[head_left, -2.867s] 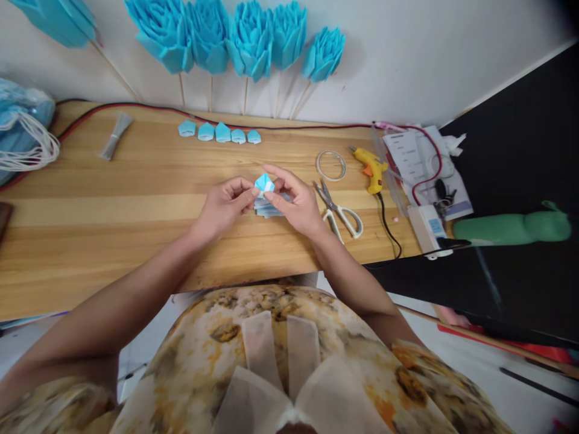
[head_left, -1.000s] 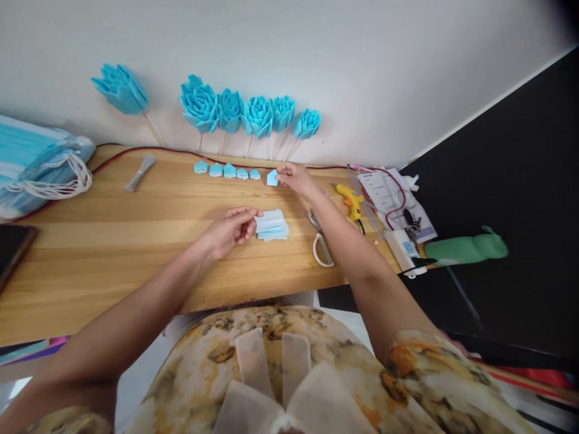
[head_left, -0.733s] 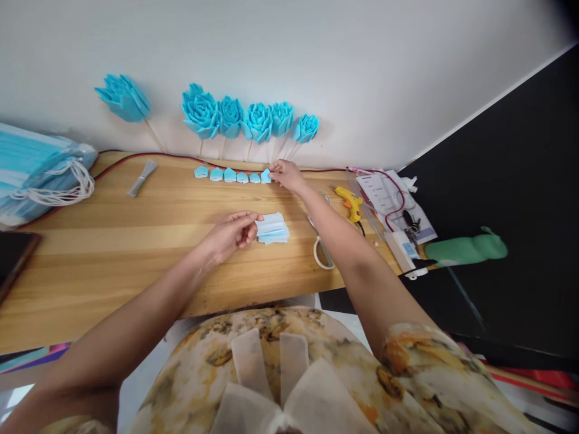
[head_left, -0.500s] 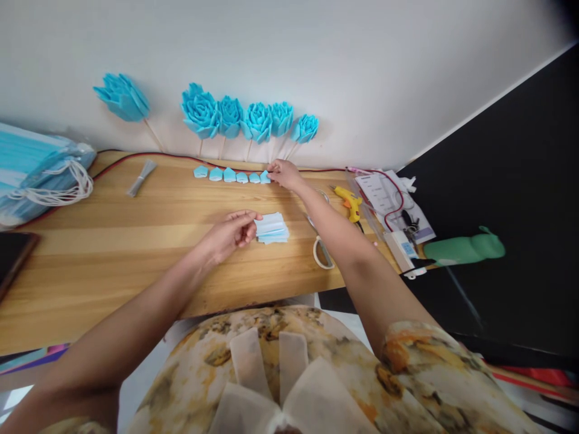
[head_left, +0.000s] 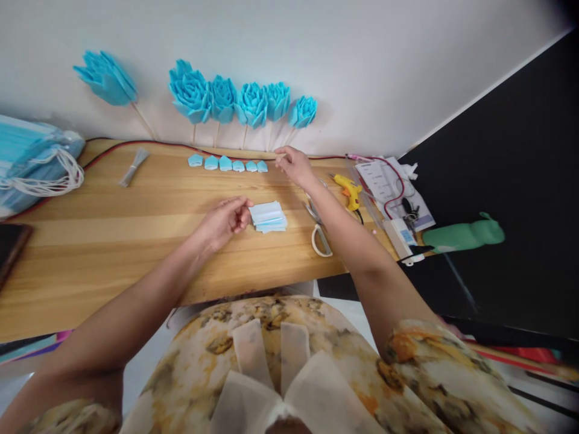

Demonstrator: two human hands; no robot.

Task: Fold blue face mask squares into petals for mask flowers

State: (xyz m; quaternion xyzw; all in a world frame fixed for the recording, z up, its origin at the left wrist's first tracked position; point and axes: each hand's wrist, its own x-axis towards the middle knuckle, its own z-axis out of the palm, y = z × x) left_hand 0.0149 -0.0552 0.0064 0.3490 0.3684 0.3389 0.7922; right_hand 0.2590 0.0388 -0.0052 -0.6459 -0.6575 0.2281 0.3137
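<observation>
My left hand (head_left: 226, 222) is at the left edge of a stack of pale blue fabric sheets (head_left: 271, 224), thumb and forefinger pinching the top sheet (head_left: 265, 211) by its corner. Farther back, my right hand (head_left: 294, 166) hovers just right of a row of small folded blue petals (head_left: 225, 163), its fingers slightly apart and nothing seen in them. The petal at the right end (head_left: 262, 166) lies apart from the hand. Partly behind my right forearm are scissors (head_left: 321, 241) with a white handle.
Several blue flowers on sticks (head_left: 252, 105) lean against the wall. A yellow glue gun (head_left: 348, 191), papers (head_left: 380, 181), a power strip (head_left: 400, 238) and a green bottle (head_left: 465, 234) are on the right. Left are bagged masks (head_left: 31, 157), a bundle of ties (head_left: 134, 166) and a dark device (head_left: 11, 247).
My right hand has let go of the end petal and moved away to the right. My left hand has drawn the top sheet slightly left. The view has shifted a little.
</observation>
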